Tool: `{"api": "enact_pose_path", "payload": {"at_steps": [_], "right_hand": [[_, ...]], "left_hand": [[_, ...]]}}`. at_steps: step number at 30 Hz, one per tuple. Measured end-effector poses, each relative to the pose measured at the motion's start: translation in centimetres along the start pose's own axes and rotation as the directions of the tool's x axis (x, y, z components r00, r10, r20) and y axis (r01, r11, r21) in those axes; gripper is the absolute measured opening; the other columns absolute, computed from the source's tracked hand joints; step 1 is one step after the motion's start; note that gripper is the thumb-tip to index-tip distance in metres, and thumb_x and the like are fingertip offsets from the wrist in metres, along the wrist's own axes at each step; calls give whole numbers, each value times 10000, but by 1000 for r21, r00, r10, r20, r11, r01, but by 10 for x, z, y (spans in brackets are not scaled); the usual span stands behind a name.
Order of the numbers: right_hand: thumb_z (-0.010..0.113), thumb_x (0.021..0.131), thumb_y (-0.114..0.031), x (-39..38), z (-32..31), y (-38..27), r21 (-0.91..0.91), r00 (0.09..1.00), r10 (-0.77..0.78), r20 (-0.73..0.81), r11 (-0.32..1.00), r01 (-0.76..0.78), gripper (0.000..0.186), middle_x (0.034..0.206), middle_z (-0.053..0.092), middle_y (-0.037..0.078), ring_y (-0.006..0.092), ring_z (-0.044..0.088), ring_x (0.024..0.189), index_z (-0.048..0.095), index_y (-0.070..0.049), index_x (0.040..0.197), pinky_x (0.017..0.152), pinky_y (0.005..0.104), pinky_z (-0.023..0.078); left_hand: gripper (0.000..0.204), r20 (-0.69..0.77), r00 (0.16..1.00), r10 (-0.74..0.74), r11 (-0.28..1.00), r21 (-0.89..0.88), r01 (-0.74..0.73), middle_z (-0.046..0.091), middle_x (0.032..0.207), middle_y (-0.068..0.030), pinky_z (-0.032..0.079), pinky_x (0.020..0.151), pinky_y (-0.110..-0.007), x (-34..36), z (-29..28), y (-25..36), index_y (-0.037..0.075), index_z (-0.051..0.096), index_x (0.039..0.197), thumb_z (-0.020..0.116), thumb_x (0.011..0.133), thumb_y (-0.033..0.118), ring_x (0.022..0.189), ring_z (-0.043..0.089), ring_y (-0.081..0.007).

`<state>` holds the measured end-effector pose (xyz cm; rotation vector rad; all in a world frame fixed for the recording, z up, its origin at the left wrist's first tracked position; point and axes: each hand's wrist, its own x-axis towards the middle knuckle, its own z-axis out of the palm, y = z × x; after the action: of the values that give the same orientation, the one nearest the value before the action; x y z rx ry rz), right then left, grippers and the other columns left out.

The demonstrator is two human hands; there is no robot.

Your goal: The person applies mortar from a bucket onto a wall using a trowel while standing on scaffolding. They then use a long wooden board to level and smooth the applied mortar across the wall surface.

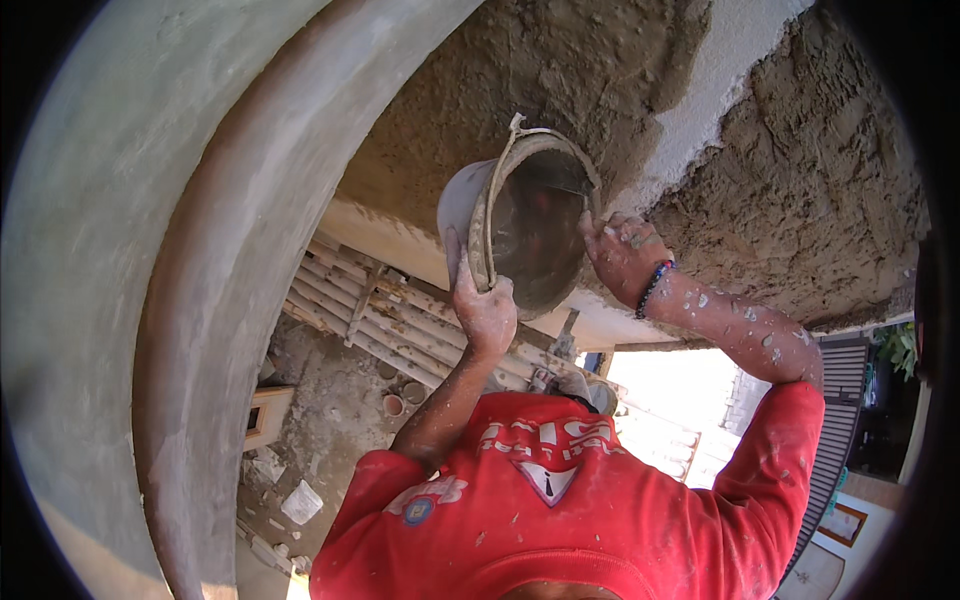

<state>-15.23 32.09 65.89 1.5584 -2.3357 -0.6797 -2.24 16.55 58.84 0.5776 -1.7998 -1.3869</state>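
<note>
A pale bucket is held tilted in front of me, its rim crusted with grey mortar. Wet grey mortar coats the inside. My left hand grips the near left side of the rim, beside the bucket's handle. At the right side of the rim is my right hand, its fingers curled. A thin straight edge shows inside the bucket close to those fingertips; I cannot make out what it belongs to. Both hands and forearms are spattered with mortar.
Rough wet plaster covers the surface ahead, with a pale strip through it. A smooth curved grey edge bends along the left. Bamboo poles lie below, above a littered floor with small pots.
</note>
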Motion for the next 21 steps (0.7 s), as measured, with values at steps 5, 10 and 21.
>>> {"api": "enact_pose_path", "payload": {"at_steps": [5,10,21], "right_hand": [[451,856,-173,-7,-10,2,341,973,-105,205,940,30,475,1065,571,192,315,596,934,412,24,1287,800,424,479],[447,874,-220,13,-42,17,107,996,63,-66,993,-56,498,1110,545,235,345,572,975,399,27,1304,783,425,486],[435,851,-166,34,-3,-27,272,921,-315,229,929,250,432,1092,569,201,299,569,1017,459,-32,1261,814,430,482]], "left_hand": [[764,12,988,-156,957,-246,154,356,1402,-151,277,1071,-321,-11,4,-10,-62,274,1385,442,646,-158,1283,367,-218],[761,-53,998,21,1000,-19,-22,331,1411,-169,265,1081,-333,-8,9,-7,-68,263,1386,439,651,-158,1301,342,-233],[731,-60,988,141,989,44,-139,272,1454,-181,242,1095,-348,-13,12,-9,-82,264,1378,455,674,-135,1341,289,-265]]}}
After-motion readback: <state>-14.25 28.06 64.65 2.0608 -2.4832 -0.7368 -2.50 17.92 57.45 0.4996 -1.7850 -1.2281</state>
